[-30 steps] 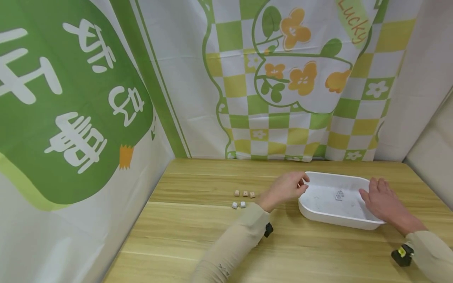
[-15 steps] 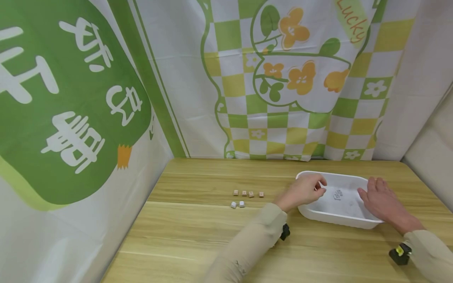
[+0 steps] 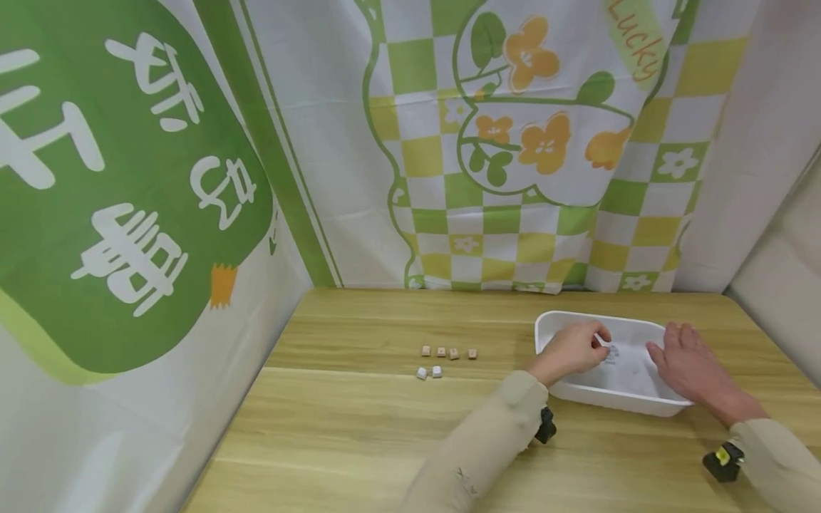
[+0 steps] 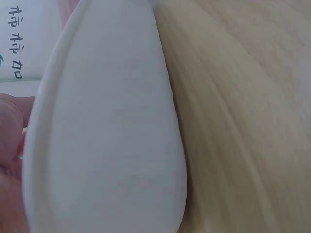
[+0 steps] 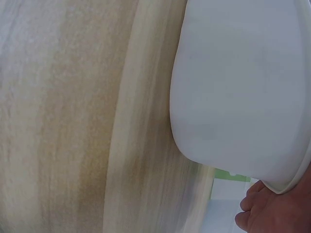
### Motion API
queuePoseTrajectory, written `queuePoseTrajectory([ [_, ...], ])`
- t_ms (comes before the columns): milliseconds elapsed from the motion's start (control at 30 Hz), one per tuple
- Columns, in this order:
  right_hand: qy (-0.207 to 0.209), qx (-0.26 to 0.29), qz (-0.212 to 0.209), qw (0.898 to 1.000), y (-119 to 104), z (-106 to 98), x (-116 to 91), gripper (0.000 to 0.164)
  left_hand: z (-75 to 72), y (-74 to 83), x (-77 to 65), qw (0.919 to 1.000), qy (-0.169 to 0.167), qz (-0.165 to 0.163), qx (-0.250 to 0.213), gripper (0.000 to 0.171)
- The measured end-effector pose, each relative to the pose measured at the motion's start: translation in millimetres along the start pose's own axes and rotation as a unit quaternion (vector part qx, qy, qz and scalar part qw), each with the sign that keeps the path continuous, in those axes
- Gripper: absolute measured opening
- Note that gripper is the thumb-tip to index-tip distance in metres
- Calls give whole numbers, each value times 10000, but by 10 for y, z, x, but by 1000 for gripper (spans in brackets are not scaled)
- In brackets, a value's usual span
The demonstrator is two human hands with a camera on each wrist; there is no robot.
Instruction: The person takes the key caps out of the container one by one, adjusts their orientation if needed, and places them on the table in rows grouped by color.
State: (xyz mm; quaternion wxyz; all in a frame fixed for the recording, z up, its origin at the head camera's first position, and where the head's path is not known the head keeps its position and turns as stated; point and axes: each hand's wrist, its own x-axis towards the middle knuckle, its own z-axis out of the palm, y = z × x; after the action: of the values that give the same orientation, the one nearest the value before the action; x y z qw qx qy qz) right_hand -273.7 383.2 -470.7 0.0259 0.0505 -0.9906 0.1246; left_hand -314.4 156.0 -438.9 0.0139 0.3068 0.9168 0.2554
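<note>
My left hand [image 3: 577,345] is over the left part of a white tray [image 3: 616,397], its thumb and forefinger curved with a gap between them and nothing seen in it. Grey printed marks or small pieces on the tray floor are partly behind its fingertips. My right hand [image 3: 689,363] rests on the tray's right rim, fingers straight. In the left wrist view the tray's side wall [image 4: 112,116] hides most of the left hand. The right wrist view shows the right fingers [image 5: 252,206] past the rim.
Left of the tray lies a row of several small peach keycap-like cubes [image 3: 441,352]. Two white cubes [image 3: 437,372] sit in front of them. Behind the wooden table [image 3: 359,427] hangs a checked, flowered curtain [image 3: 500,235].
My left hand has moved right, from the tray's left rim to over its inside. The rightmost peach cube has come into sight from behind the left arm. The right hand stays put.
</note>
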Motion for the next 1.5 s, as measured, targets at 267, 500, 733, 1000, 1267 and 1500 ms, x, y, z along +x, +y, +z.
queuePoseTrajectory([
  [267, 106, 39, -9, 9999, -26, -22, -7, 74, 125, 6, 113, 9994, -70, -348, -33, 19],
  [500, 72, -30, -56, 10000, -32, -2, -7, 74, 312, -7, 186, 9986, -99, -525, 57, 20],
  [733, 351, -242, -215, 9989, -52, -3, 3, 64, 379, 9, 196, 9964, -285, -624, 496, 34],
  [1000, 86, -77, -61, 9999, -38, -19, 13, 74, 403, 26, 171, 9923, -770, -780, 575, 48],
  [1267, 111, -28, -63, 9999, -30, 14, 10, 74, 403, 30, 134, 9900, -948, -651, 817, 46],
  [1500, 134, -26, -42, 9999, -22, 19, 21, 74, 415, 29, 132, 9889, -854, -884, 840, 34],
])
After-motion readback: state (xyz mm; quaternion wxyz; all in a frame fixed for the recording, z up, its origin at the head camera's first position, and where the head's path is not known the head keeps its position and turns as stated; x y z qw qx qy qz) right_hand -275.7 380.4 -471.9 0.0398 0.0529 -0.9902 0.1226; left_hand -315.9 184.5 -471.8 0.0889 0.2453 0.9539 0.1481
